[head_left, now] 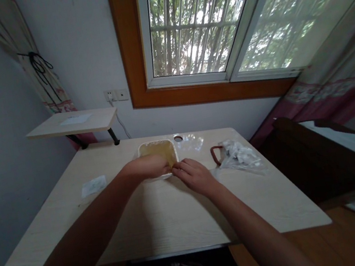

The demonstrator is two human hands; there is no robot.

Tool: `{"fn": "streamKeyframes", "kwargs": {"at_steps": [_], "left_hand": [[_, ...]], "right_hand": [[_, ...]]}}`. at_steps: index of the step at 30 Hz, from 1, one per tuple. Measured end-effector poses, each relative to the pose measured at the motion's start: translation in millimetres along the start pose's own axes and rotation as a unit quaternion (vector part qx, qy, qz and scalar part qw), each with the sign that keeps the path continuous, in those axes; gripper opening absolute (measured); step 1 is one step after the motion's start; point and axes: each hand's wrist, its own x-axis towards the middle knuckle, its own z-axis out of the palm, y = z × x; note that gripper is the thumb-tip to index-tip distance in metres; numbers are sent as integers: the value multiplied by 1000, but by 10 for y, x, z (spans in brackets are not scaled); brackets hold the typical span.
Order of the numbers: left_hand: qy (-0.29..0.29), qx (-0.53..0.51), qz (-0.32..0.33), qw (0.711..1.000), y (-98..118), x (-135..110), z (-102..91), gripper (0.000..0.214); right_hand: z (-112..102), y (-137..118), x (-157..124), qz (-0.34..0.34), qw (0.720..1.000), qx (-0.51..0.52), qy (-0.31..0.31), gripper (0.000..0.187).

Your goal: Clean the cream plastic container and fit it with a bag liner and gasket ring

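A shallow plastic food tray (157, 151) with a white rim and yellow-brown contents sits near the far edge of the pale wood-grain table (164, 218). My left hand (145, 167) lies across the tray's front edge, fingers curled over the rim. My right hand (194, 176) is at the tray's front right corner, its fingertips meeting those of my left hand. What those fingertips pinch is hidden. A clear plastic film (190, 142) lies just right of the tray.
A plastic bag of white items (239, 155) and a reddish-brown loop (215, 155) lie to the right, with a small white packet (93, 186) to the left. Behind the table are a wall shelf (71, 123) and a window (188, 28). Dark furniture (316, 160) stands to the right.
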Motion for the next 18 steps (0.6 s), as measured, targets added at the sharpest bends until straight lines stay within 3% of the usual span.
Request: {"fn": "streamKeyframes", "kwargs": {"at_steps": [2, 4, 11, 15, 18], "left_hand": [[-21, -13, 26, 999, 25, -129, -54, 36], [-4, -7, 21, 1000, 39, -272, -54, 47], [31, 178, 77, 981, -29, -525, 168, 36], [68, 149, 110, 980, -122, -518, 128, 44], [108, 81, 131, 982, -206, -526, 51, 38]], "right_hand": [[-6, 7, -8, 8, 1000, 5, -1, 24], [-8, 18, -18, 13, 1000, 13, 1, 24], [10, 29, -29, 20, 1000, -11, 2, 22], [5, 1, -21, 16, 1000, -21, -4, 23], [22, -7, -42, 18, 1000, -13, 4, 24]]}}
